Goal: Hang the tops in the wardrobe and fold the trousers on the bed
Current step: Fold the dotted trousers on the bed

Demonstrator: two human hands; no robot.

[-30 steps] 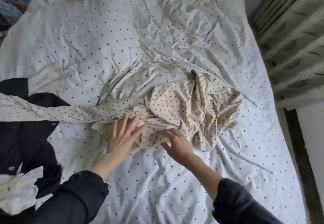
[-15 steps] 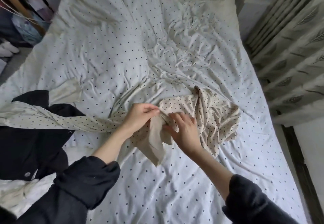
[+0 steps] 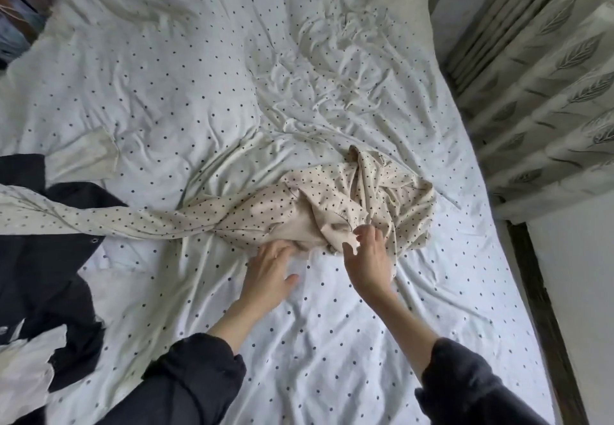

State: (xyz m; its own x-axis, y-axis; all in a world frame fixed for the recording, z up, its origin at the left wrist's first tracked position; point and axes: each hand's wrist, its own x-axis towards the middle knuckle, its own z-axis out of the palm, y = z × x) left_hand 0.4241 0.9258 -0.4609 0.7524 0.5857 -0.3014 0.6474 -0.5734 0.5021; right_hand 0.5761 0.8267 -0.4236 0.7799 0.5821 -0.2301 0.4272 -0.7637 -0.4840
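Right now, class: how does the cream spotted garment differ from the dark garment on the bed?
The cream spotted garment is pale with black dots; the dark garment is plain. The cream one lies bunched mid-bed by both hands, the left hand touching it; the dark one lies at the left edge, untouched. Both are unfolded.
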